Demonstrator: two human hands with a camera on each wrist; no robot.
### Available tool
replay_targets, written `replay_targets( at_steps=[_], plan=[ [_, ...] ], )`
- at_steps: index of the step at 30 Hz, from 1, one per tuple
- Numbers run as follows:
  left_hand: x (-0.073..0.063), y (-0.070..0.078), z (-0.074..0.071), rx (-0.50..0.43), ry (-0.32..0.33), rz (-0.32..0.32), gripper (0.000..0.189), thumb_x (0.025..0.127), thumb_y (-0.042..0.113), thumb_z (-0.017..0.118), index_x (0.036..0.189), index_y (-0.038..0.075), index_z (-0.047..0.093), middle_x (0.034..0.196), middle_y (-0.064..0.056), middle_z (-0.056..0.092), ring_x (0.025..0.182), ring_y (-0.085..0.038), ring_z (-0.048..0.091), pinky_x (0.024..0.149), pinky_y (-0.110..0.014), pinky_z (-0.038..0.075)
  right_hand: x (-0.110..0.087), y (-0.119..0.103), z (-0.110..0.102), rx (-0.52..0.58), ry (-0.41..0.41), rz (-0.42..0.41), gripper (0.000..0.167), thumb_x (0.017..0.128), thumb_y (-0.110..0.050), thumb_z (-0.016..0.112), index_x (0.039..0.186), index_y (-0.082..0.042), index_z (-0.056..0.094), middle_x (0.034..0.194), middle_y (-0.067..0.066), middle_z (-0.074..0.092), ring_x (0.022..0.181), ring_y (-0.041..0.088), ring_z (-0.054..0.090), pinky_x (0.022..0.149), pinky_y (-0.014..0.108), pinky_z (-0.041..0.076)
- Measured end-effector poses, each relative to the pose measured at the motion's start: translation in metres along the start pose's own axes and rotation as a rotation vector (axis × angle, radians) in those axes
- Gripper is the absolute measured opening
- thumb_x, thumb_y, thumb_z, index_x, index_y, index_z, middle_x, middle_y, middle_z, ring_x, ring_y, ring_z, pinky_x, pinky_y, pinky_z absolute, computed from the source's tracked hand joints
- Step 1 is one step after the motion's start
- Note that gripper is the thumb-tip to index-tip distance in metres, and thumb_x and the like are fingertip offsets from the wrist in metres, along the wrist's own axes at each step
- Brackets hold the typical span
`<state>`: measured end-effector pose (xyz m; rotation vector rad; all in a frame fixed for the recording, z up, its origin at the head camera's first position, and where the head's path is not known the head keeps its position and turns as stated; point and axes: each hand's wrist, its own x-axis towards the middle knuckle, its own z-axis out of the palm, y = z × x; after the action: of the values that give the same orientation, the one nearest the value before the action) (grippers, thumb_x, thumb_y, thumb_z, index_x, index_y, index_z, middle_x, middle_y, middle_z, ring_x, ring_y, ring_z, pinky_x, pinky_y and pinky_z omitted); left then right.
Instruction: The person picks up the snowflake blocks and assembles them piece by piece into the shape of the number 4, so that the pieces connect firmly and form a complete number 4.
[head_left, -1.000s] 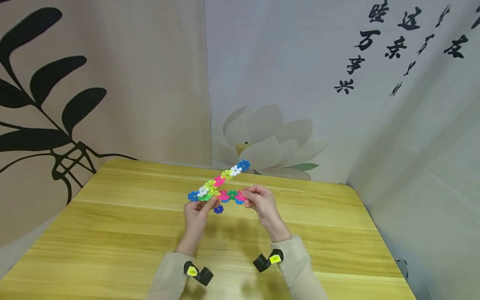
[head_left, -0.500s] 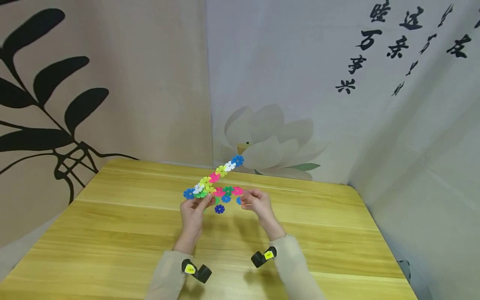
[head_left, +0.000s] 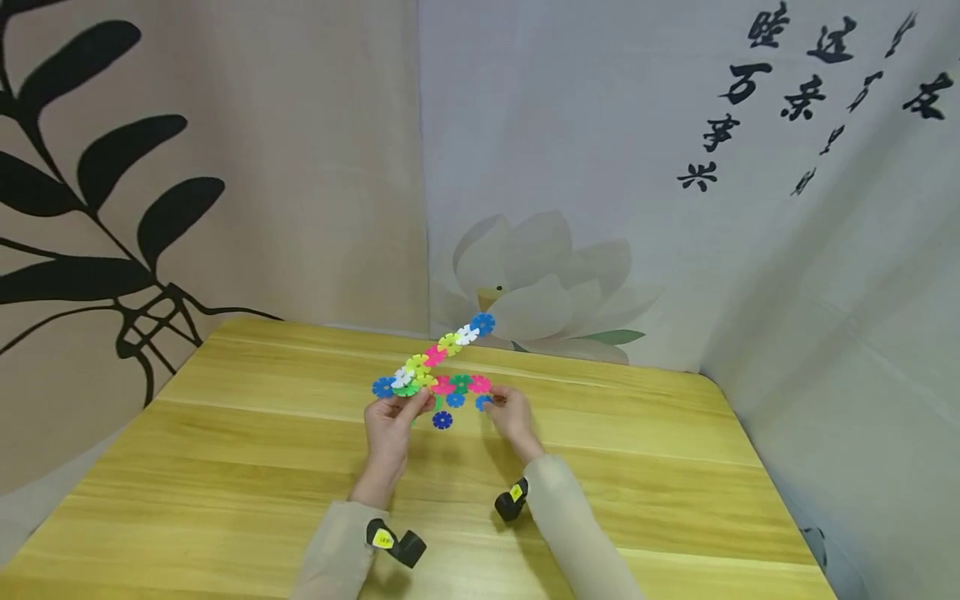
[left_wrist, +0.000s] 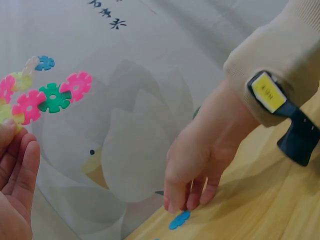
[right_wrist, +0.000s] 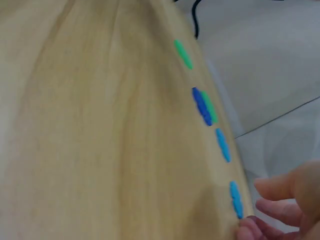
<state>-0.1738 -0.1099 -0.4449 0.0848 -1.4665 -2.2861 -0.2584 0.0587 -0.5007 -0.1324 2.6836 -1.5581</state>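
Note:
My left hand (head_left: 388,429) pinches a V-shaped chain of joined flower-shaped plastic discs (head_left: 435,356), held above the table. One arm slants up to a blue disc (head_left: 483,324); the other runs right through pink and green to a pink disc (left_wrist: 77,87). Low at the right, my right hand (head_left: 513,417) reaches down with its fingertips at a loose light blue disc (left_wrist: 179,220) on the wood. In the right wrist view, the fingertips (right_wrist: 250,231) meet one end of that disc; whether they pinch it is unclear.
More loose discs lie in a rough row on the wooden table (head_left: 637,467): a light blue one (right_wrist: 223,145), a dark blue one (right_wrist: 202,106) overlapping a green one (right_wrist: 209,107), and another green one (right_wrist: 183,54). A printed curtain (head_left: 570,125) hangs behind the table.
My right hand has let go of the chain's pink right end and moved down to the light blue disc. My left hand keeps its hold on the chain, almost still.

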Motion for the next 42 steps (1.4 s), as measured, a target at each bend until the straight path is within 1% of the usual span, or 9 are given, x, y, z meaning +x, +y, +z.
replay_targets(
  at_steps=[5, 12, 18, 21, 24, 28, 31, 35, 42],
  plan=[
    [0.000, 0.001, 0.000, 0.015, 0.004, -0.014, 0.011, 0.083, -0.005, 0.065, 0.084, 0.005, 0.068, 0.071, 0.001, 0.069, 0.063, -0.010, 0.067, 0.070, -0.026, 0.058, 0.008, 0.003, 0.006, -0.120, 0.007, 0.000, 0.025, 0.083, -0.004, 0.068, 0.106, 0.007, 0.065, 0.101, 0.016, 0.063, 0.093, 0.028, 0.058, 0.078, 0.037, 0.054],
    [0.000, 0.004, -0.001, 0.030, 0.002, -0.019, 0.008, 0.084, -0.005, 0.065, 0.091, -0.008, 0.066, 0.071, 0.002, 0.069, 0.064, -0.009, 0.067, 0.070, -0.025, 0.058, 0.014, -0.001, 0.005, -0.187, -0.017, 0.060, 0.020, 0.078, -0.001, 0.073, 0.096, 0.005, 0.066, 0.097, 0.013, 0.062, 0.087, 0.023, 0.058, 0.074, 0.035, 0.055],
    [0.000, 0.002, 0.000, 0.007, 0.001, -0.001, 0.009, 0.084, -0.006, 0.065, 0.086, 0.003, 0.068, 0.072, 0.001, 0.070, 0.064, -0.010, 0.067, 0.069, -0.026, 0.058, 0.016, -0.004, 0.000, -0.183, -0.050, 0.126, 0.021, 0.075, -0.002, 0.076, 0.087, 0.003, 0.059, 0.085, 0.009, 0.056, 0.073, 0.019, 0.050, 0.059, 0.027, 0.048],
    [0.000, 0.002, -0.001, -0.003, 0.003, 0.007, 0.011, 0.083, -0.006, 0.064, 0.084, 0.004, 0.069, 0.072, 0.001, 0.070, 0.064, -0.011, 0.068, 0.068, -0.026, 0.058, 0.013, -0.002, -0.002, -0.139, -0.036, 0.113, 0.022, 0.076, 0.001, 0.074, 0.088, 0.003, 0.056, 0.079, 0.009, 0.054, 0.069, 0.019, 0.049, 0.056, 0.026, 0.045],
    [0.000, 0.002, -0.001, -0.007, 0.007, 0.010, 0.014, 0.083, -0.006, 0.065, 0.083, 0.007, 0.069, 0.072, 0.001, 0.070, 0.065, -0.012, 0.068, 0.068, -0.027, 0.058, 0.010, 0.001, -0.004, -0.110, -0.015, 0.077, 0.019, 0.078, 0.003, 0.072, 0.089, 0.004, 0.058, 0.079, 0.008, 0.055, 0.069, 0.019, 0.051, 0.056, 0.026, 0.047],
    [0.000, 0.002, -0.001, -0.004, 0.011, 0.001, 0.016, 0.083, -0.005, 0.065, 0.082, 0.010, 0.069, 0.071, 0.001, 0.070, 0.064, -0.012, 0.068, 0.068, -0.027, 0.058, 0.003, 0.005, -0.008, 0.012, 0.027, 0.037, 0.012, 0.080, 0.004, 0.069, 0.089, 0.006, 0.061, 0.076, 0.008, 0.057, 0.067, 0.015, 0.052, 0.057, 0.025, 0.050],
    [0.000, 0.002, -0.001, -0.001, 0.014, -0.006, 0.016, 0.083, -0.006, 0.065, 0.081, 0.010, 0.069, 0.070, 0.001, 0.070, 0.063, -0.011, 0.068, 0.068, -0.027, 0.058, -0.006, 0.002, -0.013, 0.189, 0.069, 0.024, 0.009, 0.083, 0.002, 0.067, 0.089, 0.008, 0.063, 0.074, 0.007, 0.059, 0.062, 0.012, 0.054, 0.058, 0.025, 0.053],
    [0.000, 0.001, 0.000, 0.001, 0.016, -0.009, 0.014, 0.083, -0.006, 0.065, 0.081, 0.008, 0.069, 0.070, 0.001, 0.069, 0.063, -0.011, 0.068, 0.068, -0.026, 0.058, -0.020, -0.012, -0.024, 0.412, 0.111, -0.016, 0.012, 0.086, -0.001, 0.065, 0.092, 0.010, 0.063, 0.074, 0.007, 0.063, 0.060, 0.009, 0.059, 0.058, 0.023, 0.056],
    [0.000, 0.000, -0.001, -0.015, 0.010, -0.008, 0.016, 0.083, -0.006, 0.065, 0.082, 0.010, 0.069, 0.072, 0.001, 0.070, 0.064, -0.011, 0.068, 0.068, -0.026, 0.058, -0.038, -0.038, -0.040, 0.604, 0.126, -0.132, 0.017, 0.088, 0.001, 0.063, 0.097, 0.015, 0.058, 0.074, 0.001, 0.063, 0.062, 0.007, 0.061, 0.057, 0.017, 0.054]
  ],
)
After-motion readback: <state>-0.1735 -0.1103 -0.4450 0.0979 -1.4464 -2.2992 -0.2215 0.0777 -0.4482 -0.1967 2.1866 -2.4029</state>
